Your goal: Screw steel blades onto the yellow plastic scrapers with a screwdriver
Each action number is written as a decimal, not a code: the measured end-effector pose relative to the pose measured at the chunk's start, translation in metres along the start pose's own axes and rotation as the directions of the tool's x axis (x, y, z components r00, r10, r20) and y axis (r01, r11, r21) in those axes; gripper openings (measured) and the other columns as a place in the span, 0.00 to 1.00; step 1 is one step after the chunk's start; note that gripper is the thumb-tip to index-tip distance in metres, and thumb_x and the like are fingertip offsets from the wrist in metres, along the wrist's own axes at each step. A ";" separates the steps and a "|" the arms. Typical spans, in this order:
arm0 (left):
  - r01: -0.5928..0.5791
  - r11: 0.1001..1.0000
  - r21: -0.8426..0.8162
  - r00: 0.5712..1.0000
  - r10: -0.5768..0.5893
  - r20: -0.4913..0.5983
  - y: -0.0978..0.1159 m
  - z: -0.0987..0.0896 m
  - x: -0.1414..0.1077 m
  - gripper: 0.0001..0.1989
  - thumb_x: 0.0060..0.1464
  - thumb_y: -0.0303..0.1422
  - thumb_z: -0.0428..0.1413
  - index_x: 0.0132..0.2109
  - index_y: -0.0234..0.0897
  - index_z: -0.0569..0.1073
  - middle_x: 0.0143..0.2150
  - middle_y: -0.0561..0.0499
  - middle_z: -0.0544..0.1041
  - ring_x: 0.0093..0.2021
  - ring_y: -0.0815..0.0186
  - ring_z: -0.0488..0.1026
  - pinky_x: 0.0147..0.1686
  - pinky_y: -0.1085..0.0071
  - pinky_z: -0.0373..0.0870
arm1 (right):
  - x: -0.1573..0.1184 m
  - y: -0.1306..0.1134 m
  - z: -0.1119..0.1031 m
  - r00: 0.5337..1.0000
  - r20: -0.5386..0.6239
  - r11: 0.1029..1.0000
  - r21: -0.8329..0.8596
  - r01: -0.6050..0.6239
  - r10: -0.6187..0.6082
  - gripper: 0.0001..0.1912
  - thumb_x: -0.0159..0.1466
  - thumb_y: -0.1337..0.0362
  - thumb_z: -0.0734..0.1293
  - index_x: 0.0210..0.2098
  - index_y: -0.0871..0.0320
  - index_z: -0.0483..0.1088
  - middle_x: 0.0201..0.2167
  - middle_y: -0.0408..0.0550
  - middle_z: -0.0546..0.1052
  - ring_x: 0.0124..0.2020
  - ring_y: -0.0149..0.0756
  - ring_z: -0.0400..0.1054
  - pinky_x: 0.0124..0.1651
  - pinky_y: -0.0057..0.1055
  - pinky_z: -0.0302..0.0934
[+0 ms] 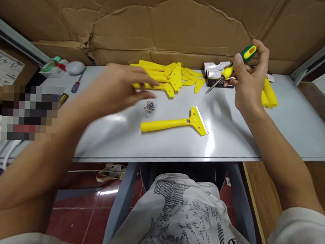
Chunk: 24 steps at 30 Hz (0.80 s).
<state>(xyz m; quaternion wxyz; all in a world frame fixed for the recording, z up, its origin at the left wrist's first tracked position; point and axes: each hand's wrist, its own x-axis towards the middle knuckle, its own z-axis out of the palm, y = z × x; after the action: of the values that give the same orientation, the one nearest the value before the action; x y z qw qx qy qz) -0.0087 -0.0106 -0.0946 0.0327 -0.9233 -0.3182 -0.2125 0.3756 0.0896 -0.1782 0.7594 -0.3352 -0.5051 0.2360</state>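
My right hand (251, 73) grips a green and yellow screwdriver (247, 53), its shaft slanting down to the left above the table. My left hand (123, 87), blurred, hovers over the table with thumb and fingers apart and nothing between them. Just right of its fingertips lies a small pile of screws (150, 106). A yellow scraper (167, 125) with a metal blade along its head rests on the table in front of me. Behind the left hand are several yellow scraper handles (176, 78) in a heap, with loose yellow head pieces (192, 78) beside them.
A black and white box (213, 72) and yellow tubular handles (270, 93) stand at the back right. At the back left are a white rounded object (75, 67) and a small screwdriver (75, 86). A cardboard wall (165, 29) closes the table's far side.
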 end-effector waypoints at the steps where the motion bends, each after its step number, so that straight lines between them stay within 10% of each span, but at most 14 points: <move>1: 0.049 0.999 -0.001 0.999 -0.049 0.021 -0.018 -0.011 -0.008 0.31 0.76 0.63 0.56 0.56 0.41 0.86 0.46 0.49 0.86 0.35 0.70 0.74 0.37 0.69 0.69 | -0.001 -0.004 0.001 1.000 0.017 1.000 -0.010 -0.014 0.014 0.52 0.52 0.23 0.81 0.64 0.33 0.60 0.24 0.30 0.70 0.22 0.38 0.69 0.20 0.34 0.62; 6: 0.074 0.987 -0.143 0.991 -0.057 0.121 -0.059 0.001 -0.051 0.46 0.62 0.77 0.57 0.63 0.42 0.85 0.47 0.46 0.85 0.37 0.69 0.75 0.35 0.72 0.76 | -0.007 -0.025 0.006 0.996 0.083 0.999 -0.040 -0.014 0.018 0.49 0.55 0.24 0.80 0.64 0.34 0.59 0.26 0.30 0.70 0.23 0.36 0.70 0.19 0.32 0.62; 15: 0.304 0.885 -0.353 0.949 -0.248 0.197 -0.057 0.042 -0.046 0.34 0.55 0.62 0.77 0.55 0.40 0.86 0.32 0.55 0.88 0.27 0.69 0.77 0.30 0.67 0.78 | -0.022 -0.038 0.017 0.997 0.079 0.998 -0.066 0.020 -0.015 0.46 0.58 0.23 0.78 0.65 0.32 0.61 0.30 0.32 0.70 0.23 0.34 0.63 0.18 0.33 0.63; 21: 0.719 0.652 -0.241 0.688 -0.614 0.388 -0.028 0.033 -0.020 0.28 0.44 0.51 0.78 0.48 0.38 0.89 0.34 0.49 0.89 0.36 0.58 0.83 0.41 0.59 0.78 | -0.023 -0.034 0.017 0.986 0.129 0.991 -0.072 0.111 -0.101 0.44 0.61 0.22 0.76 0.66 0.32 0.62 0.32 0.34 0.71 0.22 0.33 0.66 0.16 0.32 0.61; 24: 0.766 0.605 -0.216 0.637 -0.673 0.375 -0.021 0.034 -0.010 0.25 0.40 0.49 0.77 0.45 0.42 0.90 0.38 0.49 0.89 0.42 0.54 0.86 0.49 0.59 0.81 | -0.023 -0.037 0.012 0.965 0.229 0.985 -0.083 0.151 -0.129 0.39 0.66 0.26 0.76 0.67 0.28 0.61 0.37 0.37 0.73 0.23 0.34 0.68 0.17 0.33 0.64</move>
<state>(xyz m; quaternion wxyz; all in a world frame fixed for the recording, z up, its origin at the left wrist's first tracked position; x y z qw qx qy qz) -0.0157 0.0074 -0.1308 -0.2651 -0.7226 -0.6227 -0.1404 0.3567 0.0523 -0.1608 0.6951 -0.3074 -0.6207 0.1926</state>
